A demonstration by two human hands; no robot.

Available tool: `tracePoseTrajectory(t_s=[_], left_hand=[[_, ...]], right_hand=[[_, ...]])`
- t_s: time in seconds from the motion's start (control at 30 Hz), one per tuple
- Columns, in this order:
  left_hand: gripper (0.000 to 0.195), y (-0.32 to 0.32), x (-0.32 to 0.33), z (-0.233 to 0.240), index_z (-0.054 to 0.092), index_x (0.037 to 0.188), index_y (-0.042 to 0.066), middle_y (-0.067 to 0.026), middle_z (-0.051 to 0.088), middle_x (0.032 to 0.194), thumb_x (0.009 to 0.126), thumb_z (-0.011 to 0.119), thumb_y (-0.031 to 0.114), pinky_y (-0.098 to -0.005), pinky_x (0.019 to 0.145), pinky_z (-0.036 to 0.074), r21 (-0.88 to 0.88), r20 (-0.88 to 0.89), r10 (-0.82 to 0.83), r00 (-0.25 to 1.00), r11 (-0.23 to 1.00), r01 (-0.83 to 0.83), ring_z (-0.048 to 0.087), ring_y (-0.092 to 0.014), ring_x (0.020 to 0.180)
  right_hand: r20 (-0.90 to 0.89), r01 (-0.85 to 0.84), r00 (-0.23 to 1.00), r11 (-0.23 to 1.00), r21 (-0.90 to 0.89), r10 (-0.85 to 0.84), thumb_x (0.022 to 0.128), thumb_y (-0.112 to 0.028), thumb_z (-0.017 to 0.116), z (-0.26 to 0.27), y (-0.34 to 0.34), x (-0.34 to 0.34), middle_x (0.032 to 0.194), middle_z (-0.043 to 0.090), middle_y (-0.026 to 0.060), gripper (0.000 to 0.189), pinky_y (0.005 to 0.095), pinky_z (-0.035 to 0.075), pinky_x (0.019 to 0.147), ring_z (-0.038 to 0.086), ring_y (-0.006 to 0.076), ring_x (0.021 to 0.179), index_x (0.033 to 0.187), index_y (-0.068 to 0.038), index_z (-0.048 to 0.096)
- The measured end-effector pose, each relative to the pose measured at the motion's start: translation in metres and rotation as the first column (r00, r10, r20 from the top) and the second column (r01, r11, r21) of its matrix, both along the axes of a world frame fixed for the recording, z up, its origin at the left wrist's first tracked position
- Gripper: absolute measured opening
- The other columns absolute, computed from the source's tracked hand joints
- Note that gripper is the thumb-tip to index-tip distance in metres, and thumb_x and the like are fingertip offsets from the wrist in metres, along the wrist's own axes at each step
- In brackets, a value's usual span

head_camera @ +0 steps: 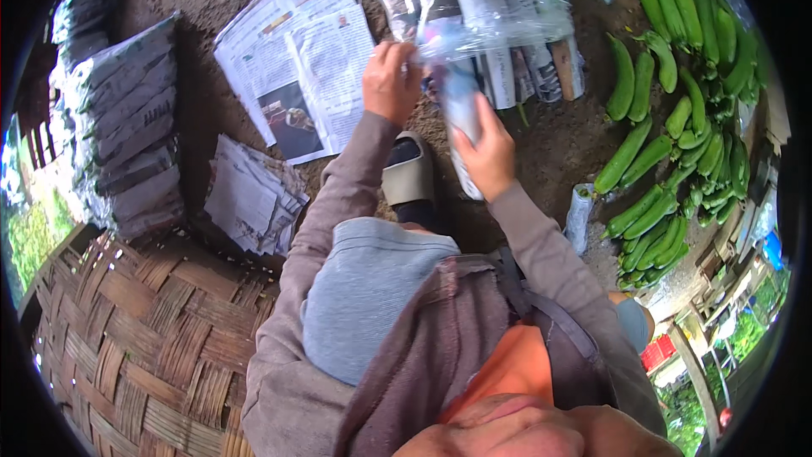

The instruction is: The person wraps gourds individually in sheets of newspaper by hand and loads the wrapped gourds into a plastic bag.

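Clear plastic film (533,32) stretches across a row of newspaper-wrapped bundles (498,76) on the earth floor. At the near left end of that row, my left hand (388,82) has its fingers closed at the film's edge. My right hand (487,152) grips a pale, blue-tinged roll (462,98), blurred by motion, just to the right of my left hand. Below the right hand shows a whitish printed end (466,174); whether it belongs to the roll cannot be told. The film bunches between both hands, hiding part of the bundles.
Newspaper sheets (330,70) and smaller cut paper (254,193) lie left. A plastic-wrapped stack of newspaper bundles (136,133) stands beyond, near a woven bamboo surface (152,343). Long green vegetables (625,155) are heaped right, beside a wrapped cylinder (578,219). A sandalled foot (409,171) is below.
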State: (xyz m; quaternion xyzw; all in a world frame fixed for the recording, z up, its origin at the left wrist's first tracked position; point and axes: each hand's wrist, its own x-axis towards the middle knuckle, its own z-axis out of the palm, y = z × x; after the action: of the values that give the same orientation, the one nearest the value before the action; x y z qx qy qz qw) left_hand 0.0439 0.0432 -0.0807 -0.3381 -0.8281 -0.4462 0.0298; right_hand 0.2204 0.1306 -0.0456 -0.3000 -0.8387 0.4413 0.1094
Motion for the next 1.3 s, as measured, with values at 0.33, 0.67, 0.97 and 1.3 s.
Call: tracePoseTrajectory(t_s=[0.33, 0.67, 0.97, 1.3], left_hand=[[0.049, -0.051, 0.025, -0.012, 0.054, 0.119, 0.005, -0.0178, 0.055, 0.122, 0.072, 0.070, 0.005, -0.0423, 0.097, 0.041, -0.171, 0.058, -0.100, 0.993, 0.979, 0.108, 0.052, -0.036, 0.114], [0.085, -0.186, 0.052, -0.062, 0.029, 0.147, 0.015, -0.0080, 0.016, 0.157, 0.077, 0.072, 0.037, -0.0570, 0.112, 0.014, -0.775, 0.109, -0.035, 0.993, 0.623, 0.106, 0.009, -0.033, 0.145], [0.086, -0.136, 0.022, -0.077, 0.030, 0.147, 0.013, -0.0106, 0.018, 0.156, 0.076, 0.075, 0.035, -0.0546, 0.112, 0.017, -0.529, 0.066, -0.056, 0.996, 0.845, 0.083, 0.013, -0.035, 0.144], [0.091, -0.154, 0.017, -0.073, 0.036, 0.144, 0.018, -0.0054, 0.024, 0.155, 0.067, 0.081, 0.037, -0.0606, 0.109, 0.019, -0.658, 0.039, 0.038, 0.999, 0.753, -0.003, 0.017, -0.032, 0.144]], right_hand=[[-0.097, -0.073, 0.990, 0.952, 0.298, 0.106, 0.078, -0.014, 0.066, 0.015, 0.034, -0.079, 0.109, 0.058, 0.0175, 0.019, 0.0444, 0.047, 0.085, 0.056, 0.0341, 0.096, 0.092, -0.002, 0.065], [0.473, 0.521, 0.368, 0.598, 0.609, -0.801, 0.065, -0.045, 0.081, -0.038, 0.192, 0.226, 0.110, 0.058, 0.0175, 0.067, 0.0424, 0.044, 0.094, 0.050, 0.0320, 0.115, 0.113, -0.005, 0.055], [0.438, 0.599, 0.269, 0.505, 0.622, -0.858, 0.066, -0.039, 0.082, -0.090, 0.187, 0.271, 0.118, 0.056, 0.0165, 0.071, 0.0436, 0.048, 0.087, 0.057, 0.0336, 0.107, 0.121, -0.007, 0.052], [0.005, 0.962, 0.230, 0.227, -0.150, -0.973, 0.077, -0.016, 0.078, 0.028, 0.253, 0.326, 0.100, 0.065, 0.0094, 0.045, 0.0288, 0.054, 0.063, 0.063, 0.0209, 0.077, 0.114, -0.004, 0.056]])
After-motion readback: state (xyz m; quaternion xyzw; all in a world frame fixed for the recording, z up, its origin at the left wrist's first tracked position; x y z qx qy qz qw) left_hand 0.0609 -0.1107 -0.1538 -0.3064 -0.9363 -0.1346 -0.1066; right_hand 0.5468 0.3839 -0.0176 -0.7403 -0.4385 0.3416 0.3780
